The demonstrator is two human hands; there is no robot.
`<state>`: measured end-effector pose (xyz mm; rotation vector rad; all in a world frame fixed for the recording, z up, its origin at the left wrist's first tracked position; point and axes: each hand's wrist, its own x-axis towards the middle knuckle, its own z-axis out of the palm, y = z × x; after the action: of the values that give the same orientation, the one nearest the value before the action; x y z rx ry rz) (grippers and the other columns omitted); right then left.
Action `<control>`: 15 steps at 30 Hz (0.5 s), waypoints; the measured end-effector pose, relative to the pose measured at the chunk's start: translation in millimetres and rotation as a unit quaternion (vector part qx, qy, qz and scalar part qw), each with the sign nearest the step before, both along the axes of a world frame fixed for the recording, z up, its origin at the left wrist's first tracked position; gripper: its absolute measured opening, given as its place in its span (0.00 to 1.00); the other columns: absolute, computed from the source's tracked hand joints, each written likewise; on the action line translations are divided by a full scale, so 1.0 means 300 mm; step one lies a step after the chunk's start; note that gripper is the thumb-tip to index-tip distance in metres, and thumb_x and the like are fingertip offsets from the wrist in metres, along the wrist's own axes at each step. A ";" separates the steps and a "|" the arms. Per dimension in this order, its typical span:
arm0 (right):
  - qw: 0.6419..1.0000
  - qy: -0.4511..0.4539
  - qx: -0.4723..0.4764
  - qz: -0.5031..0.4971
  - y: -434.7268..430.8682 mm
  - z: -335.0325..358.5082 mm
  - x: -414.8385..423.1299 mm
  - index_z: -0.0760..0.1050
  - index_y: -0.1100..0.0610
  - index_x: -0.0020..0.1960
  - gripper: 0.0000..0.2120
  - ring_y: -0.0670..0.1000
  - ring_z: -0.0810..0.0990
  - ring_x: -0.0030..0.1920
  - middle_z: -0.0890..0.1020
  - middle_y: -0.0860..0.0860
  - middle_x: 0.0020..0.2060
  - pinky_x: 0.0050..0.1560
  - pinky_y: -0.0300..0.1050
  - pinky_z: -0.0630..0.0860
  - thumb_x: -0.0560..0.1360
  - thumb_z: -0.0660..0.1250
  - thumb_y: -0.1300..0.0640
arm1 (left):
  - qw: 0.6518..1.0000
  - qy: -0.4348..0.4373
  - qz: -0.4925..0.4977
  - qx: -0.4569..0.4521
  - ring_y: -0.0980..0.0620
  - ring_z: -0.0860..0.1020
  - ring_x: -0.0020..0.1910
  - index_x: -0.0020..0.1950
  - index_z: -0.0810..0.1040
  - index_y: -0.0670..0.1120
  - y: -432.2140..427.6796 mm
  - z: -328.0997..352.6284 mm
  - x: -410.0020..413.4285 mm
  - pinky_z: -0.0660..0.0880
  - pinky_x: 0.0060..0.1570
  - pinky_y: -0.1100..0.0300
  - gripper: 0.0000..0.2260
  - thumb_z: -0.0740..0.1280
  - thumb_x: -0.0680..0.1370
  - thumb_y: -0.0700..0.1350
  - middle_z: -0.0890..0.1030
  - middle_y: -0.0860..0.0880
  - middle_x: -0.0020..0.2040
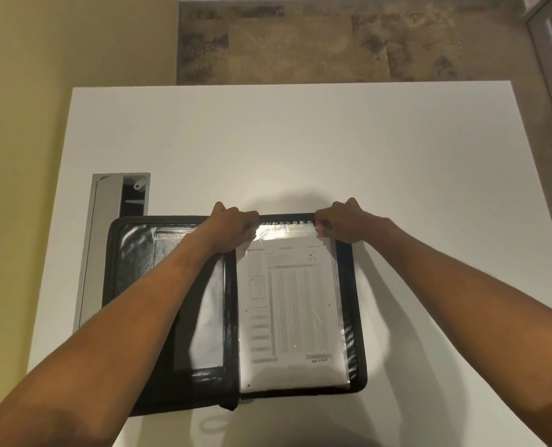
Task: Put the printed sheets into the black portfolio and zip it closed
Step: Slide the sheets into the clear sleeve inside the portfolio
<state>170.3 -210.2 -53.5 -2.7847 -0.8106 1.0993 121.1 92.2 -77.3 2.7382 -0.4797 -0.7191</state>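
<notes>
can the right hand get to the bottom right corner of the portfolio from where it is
Probably yes. The right hand is pinching the top of the clear sleeve in the open portfolio. It would have to let go first, but nothing lies on the table beside that edge.

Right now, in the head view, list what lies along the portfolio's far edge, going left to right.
Grey metal cable slot in the white table → black zip portfolio's glossy left flap → left hand → shiny top of the clear plastic sleeve → right hand.
</notes>
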 end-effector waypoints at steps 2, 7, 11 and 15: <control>1.000 -0.003 -0.008 0.006 0.003 0.001 -0.003 0.74 0.51 0.50 0.08 0.54 0.74 0.51 0.76 0.46 0.42 0.64 0.55 0.64 0.84 0.62 0.48 | 1.000 0.002 0.003 -0.003 0.52 0.70 0.30 0.44 0.68 0.53 0.001 -0.010 0.001 0.64 0.55 0.52 0.09 0.62 0.83 0.51 0.74 0.55 0.30; 0.995 -0.045 -0.081 0.031 0.014 -0.010 -0.017 0.80 0.46 0.61 0.18 0.57 0.72 0.62 0.72 0.53 0.54 0.64 0.57 0.65 0.79 0.64 0.37 | 1.000 -0.002 0.006 -0.022 0.57 0.71 0.29 0.42 0.68 0.55 0.001 -0.012 0.004 0.61 0.51 0.53 0.08 0.62 0.81 0.50 0.74 0.57 0.29; 0.995 -0.036 -0.097 0.004 0.013 -0.008 -0.016 0.83 0.44 0.61 0.17 0.56 0.71 0.65 0.74 0.52 0.56 0.68 0.57 0.63 0.78 0.68 0.38 | 0.999 0.030 0.020 -0.040 0.57 0.71 0.31 0.43 0.68 0.55 0.001 -0.002 0.009 0.63 0.52 0.53 0.08 0.64 0.80 0.52 0.74 0.57 0.32; 0.993 -0.043 -0.108 -0.010 0.018 0.007 -0.020 0.82 0.45 0.63 0.15 0.56 0.72 0.67 0.77 0.52 0.62 0.70 0.57 0.63 0.79 0.68 0.41 | 0.997 0.062 0.031 -0.025 0.50 0.76 0.39 0.49 0.72 0.53 -0.006 0.005 0.008 0.68 0.58 0.52 0.08 0.64 0.80 0.57 0.80 0.56 0.40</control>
<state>164.4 -204.9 -51.6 -3.0287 -0.7076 1.1354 123.6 90.4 -75.7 2.6296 -0.3784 -0.8426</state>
